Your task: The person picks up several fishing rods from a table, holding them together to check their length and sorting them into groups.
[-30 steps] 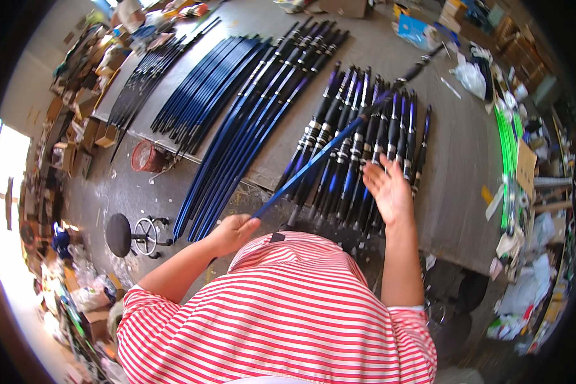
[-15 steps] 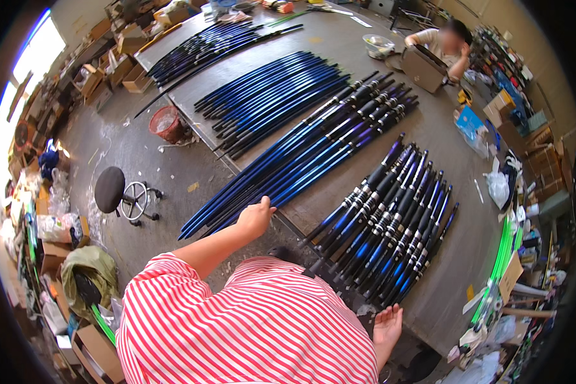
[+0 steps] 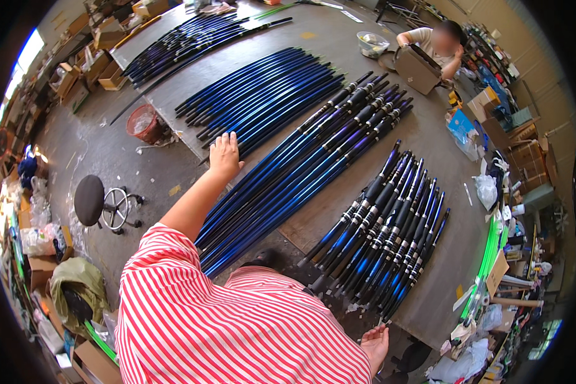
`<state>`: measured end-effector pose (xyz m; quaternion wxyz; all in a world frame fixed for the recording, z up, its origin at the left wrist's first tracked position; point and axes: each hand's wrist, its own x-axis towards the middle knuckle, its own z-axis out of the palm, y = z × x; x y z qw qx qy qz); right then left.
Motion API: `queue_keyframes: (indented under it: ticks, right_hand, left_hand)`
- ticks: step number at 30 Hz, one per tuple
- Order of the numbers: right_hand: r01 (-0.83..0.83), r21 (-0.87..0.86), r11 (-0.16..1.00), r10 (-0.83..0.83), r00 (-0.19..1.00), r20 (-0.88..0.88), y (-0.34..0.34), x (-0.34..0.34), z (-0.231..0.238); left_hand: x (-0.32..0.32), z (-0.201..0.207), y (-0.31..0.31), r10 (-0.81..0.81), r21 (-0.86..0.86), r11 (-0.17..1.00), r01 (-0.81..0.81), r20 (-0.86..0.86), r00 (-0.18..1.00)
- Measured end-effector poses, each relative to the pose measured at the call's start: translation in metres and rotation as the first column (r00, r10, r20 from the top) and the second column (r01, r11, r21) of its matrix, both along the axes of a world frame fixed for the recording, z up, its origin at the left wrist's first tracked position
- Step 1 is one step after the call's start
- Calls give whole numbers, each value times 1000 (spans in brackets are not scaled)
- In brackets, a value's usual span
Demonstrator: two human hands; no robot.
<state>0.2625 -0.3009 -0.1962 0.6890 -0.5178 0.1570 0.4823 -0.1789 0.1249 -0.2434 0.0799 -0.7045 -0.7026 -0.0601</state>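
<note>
My left hand [image 3: 225,155] reaches forward with its fingers stretched out over the near ends of a row of slim blue-black rods [image 3: 262,96]. They look like fishing rod sections. Just right of that hand, longer blue rods with dark grips [image 3: 320,160] lie slantwise, their near ends jutting past the table edge. A batch of shorter, thicker rods with grips and silver rings [image 3: 387,230] rests farther right. Low by my right side hangs my right hand [image 3: 374,344], loosely curled with fingers apart, holding nothing I can see. It is nearest to the short rods' lower ends.
The grey table [image 3: 429,134] bears another rod pile [image 3: 179,48] at the far left and a clear bowl [image 3: 372,45]. A person [image 3: 432,48] sits beyond a brown box [image 3: 418,67]. A stool [image 3: 89,200] and red bucket [image 3: 145,123] stand left; green rods [image 3: 482,272] lie right.
My left hand has left the near part of the long rods and moved forward onto the ends of the slim rods. My right hand has dropped slightly, its fingers more curled. The view has shifted.
</note>
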Motion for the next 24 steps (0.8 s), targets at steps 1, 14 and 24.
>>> queue_keyframes:
  ticks: [1,14,24]
  right_hand:
    - [4,9,1000,-4,1000,-7,-1,-2,-2]
    - [147,-22,989,-148,988,-46,-17,-29,-12]
    - [184,10,983,-183,981,-69,-36,-35,-22]
  left_hand:
    - [5,4,9,29,-99,995,-27,11,1000]
    - [19,11,60,207,-386,904,-182,24,978]
    - [21,8,61,181,-344,930,-127,129,975]
